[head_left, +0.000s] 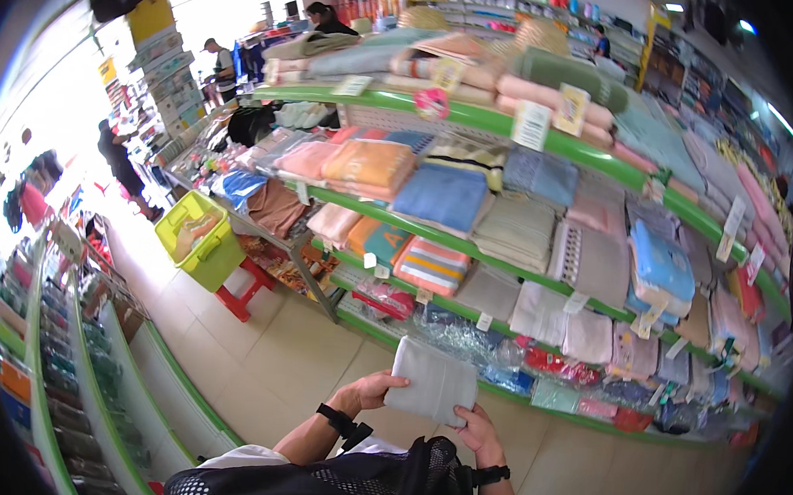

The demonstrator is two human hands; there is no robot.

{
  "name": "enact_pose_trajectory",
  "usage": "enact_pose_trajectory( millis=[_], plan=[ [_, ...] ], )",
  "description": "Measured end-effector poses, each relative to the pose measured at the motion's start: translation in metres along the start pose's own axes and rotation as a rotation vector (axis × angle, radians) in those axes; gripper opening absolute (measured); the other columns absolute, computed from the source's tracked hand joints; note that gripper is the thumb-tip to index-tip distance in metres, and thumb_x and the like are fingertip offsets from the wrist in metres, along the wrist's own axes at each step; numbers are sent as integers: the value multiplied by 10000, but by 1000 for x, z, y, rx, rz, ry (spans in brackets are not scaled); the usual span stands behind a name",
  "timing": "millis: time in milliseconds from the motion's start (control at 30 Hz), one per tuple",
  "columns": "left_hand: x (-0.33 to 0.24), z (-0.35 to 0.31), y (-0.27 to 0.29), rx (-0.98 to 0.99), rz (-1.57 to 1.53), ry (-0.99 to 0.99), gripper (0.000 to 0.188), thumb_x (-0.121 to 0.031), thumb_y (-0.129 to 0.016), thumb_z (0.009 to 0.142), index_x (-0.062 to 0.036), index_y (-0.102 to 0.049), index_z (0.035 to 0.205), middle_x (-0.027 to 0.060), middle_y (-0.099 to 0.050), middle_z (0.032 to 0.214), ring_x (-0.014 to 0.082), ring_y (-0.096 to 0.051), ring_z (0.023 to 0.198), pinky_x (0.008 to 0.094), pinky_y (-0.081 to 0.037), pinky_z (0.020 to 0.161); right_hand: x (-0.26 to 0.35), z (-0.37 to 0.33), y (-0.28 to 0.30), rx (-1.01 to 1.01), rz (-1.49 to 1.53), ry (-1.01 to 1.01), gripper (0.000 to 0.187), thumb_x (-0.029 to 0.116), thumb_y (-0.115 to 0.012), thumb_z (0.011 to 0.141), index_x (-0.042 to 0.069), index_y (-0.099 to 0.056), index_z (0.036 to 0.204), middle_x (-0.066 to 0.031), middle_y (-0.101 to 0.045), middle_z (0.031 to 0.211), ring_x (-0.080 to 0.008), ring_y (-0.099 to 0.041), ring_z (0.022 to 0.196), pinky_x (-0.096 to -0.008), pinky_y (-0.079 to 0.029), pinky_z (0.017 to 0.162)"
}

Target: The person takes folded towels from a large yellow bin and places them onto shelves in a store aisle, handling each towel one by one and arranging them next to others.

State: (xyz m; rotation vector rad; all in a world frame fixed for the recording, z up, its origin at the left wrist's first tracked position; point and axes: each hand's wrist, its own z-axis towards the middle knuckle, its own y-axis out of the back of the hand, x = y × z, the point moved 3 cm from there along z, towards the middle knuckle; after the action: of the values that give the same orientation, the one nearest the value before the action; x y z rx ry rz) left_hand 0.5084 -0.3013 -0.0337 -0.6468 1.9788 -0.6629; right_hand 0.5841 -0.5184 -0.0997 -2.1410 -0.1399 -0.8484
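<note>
A folded pale grey-white towel [432, 381] is held up in front of me, between my two hands. My left hand [373, 392] pinches its left edge, with the thumb on the near face. My right hand [479, 431] grips its lower right corner; the fingers behind the cloth are hidden. Beyond the towel stands a green-edged shelf rack with folded towels: a blue towel [442, 196], a beige towel [516, 230] and a striped orange towel [431, 265] lie on its tiers.
A lime-green bin [201, 242] rests on a red stool [249, 289] to the left. Another green-edged rack [103, 367] runs along my left side. Tiled floor [292, 350] lies between the racks. Several people are farther back, including a dark-clothed person [121, 157].
</note>
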Motion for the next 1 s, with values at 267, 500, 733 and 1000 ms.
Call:
enact_pose_trajectory(
  millis=[267, 500, 733, 1000],
  plan=[
    [-29, -139, 100, -158, 8, -147, 440, -68, -565, 808, 34, -415, 1208, 146, -527, 1146, 250, -553, 1012, 370, -458, 883, -80, 39, -147, 111, 138, -100, 395, 212, -520, 859, 28, -443, 1200, -100, -558, 1095, -233, -571, 949, -373, -469, 809],
    [-31, -266, 207, -361, -153, -323, 353, -22, -552, 792, 48, -478, 1130, 144, -564, 1072, 253, -577, 957, 373, -475, 847, -179, 96, -259, 96, -128, -343, 335, 267, -535, 864, 58, -515, 1125, -68, -596, 1033, -191, -582, 909, -350, -478, 762],
    [-14, -361, 280, -505, -374, -492, 366, -2, -532, 780, 46, -472, 1137, 148, -557, 1091, 260, -578, 957, 384, -473, 851, -255, 144, -341, 227, -340, -532, 320, 246, -483, 893, 46, -505, 1142, -72, -600, 1033, -191, -588, 909, -352, -470, 774],
    [-17, -412, 349, -641, -525, -668, 390, -34, -534, 767, 59, -468, 1140, 155, -558, 1096, 267, -570, 975, 388, -455, 878, -309, 214, -423, 387, -461, -679, 324, 245, -495, 890, 17, -510, 1121, -82, -600, 1017, -198, -585, 902, -357, -474, 746]
  ],
)
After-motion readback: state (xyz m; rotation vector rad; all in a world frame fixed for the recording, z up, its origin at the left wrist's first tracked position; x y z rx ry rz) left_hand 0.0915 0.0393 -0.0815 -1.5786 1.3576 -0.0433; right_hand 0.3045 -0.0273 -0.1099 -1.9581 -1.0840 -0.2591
